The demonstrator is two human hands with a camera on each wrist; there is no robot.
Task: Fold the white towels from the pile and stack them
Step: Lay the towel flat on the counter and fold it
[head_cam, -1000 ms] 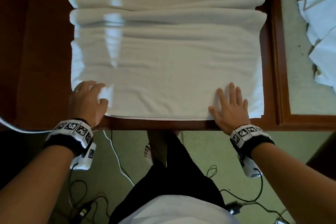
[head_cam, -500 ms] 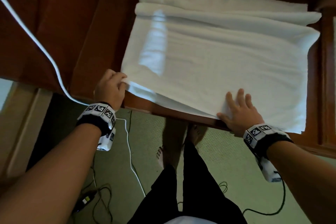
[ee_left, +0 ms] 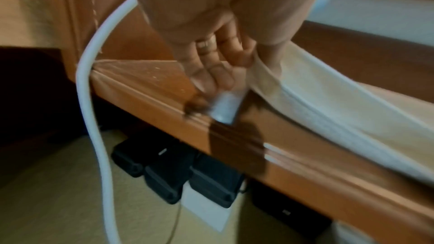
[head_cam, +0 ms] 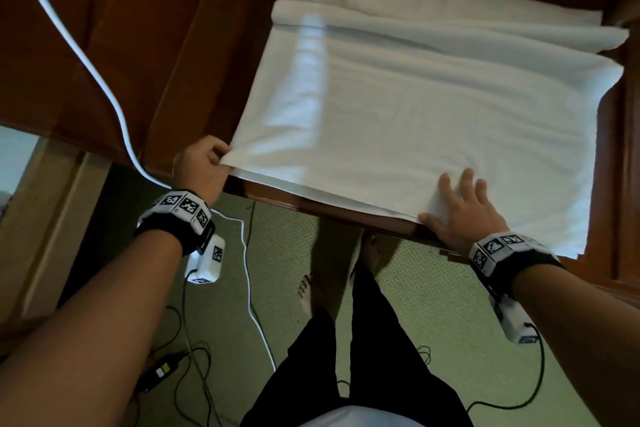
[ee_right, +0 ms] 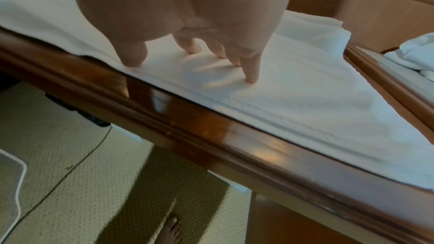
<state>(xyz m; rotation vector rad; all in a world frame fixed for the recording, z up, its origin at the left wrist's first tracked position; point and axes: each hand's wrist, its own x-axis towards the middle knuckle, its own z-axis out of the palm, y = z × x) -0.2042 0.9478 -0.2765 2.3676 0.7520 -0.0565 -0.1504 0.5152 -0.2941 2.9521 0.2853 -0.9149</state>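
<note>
Item: white towel (head_cam: 415, 121), spread flat on the wooden tabletop (head_cam: 194, 55), doubled at least once; layered edges show along the near side, which runs just along the tabletop's front edge. Far portion carries several long ridges and loose pleats; the near portion lies smooth. Fine terry texture, visible in the right wrist view; soft and limp, likely to sag where lifted.

Step in hand (judged): a further fold of this towel, just begun at its near left corner.

Left hand (head_cam: 202, 166): at the near left corner, fingers (ee_left: 211, 62) curled, thumb and fingers pinching the top layer of cloth, which rises slightly off the layer beneath. A ring shows on one finger.

Right hand (head_cam: 464, 215): flat on the near edge toward the right, fingers (ee_right: 252, 73) spread and straight, tips pressing the towel down; it grips nothing.

Next move (judged): the pinched corner needs carrying across toward the right side while the right hand either anchors the lower layers or takes the far corner; edges should be matched and the far pleats smoothed first, or the fold will bunch.

Also present: more white cloth (ee_right: 413, 53) on a neighbouring surface to the right, probably the pile; white cable (head_cam: 69, 45) crossing the wood at left; green carpet (head_cam: 433, 305) below.
</note>
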